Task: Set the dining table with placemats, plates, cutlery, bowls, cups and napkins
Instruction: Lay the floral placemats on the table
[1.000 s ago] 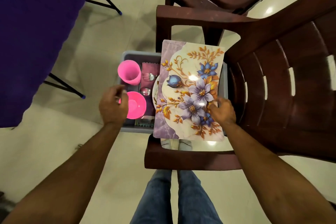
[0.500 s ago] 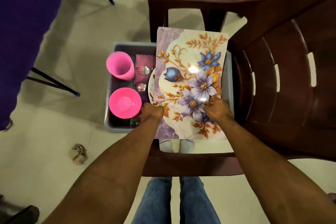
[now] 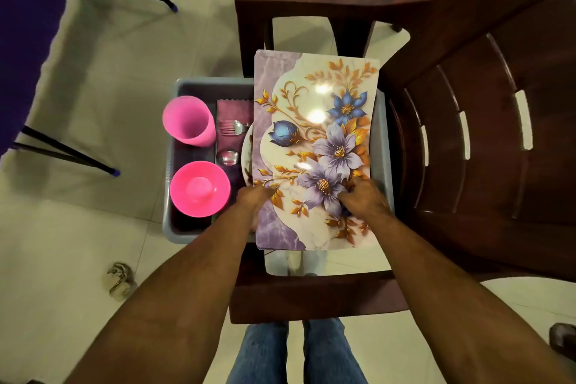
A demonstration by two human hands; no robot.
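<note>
the floral placemat [image 3: 314,146] lies flat across the grey tub [image 3: 199,86] on the brown chair [image 3: 467,134], its long axis running away from the person. both arms reach down to its near half: the left hand [image 3: 254,196] grips the left edge, fingers curled under. the right hand [image 3: 363,196] rests on top, fingers bent, though whether it pinches the mat i cannot tell.

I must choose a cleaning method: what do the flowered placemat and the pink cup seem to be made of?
The placemat looks like glossy plastic or laminate: lamp glare shows on its printed surface. The cup looks like matte plastic: uniform bright pink, faintly translucent, no sharp reflections. Neither is certain.
</note>
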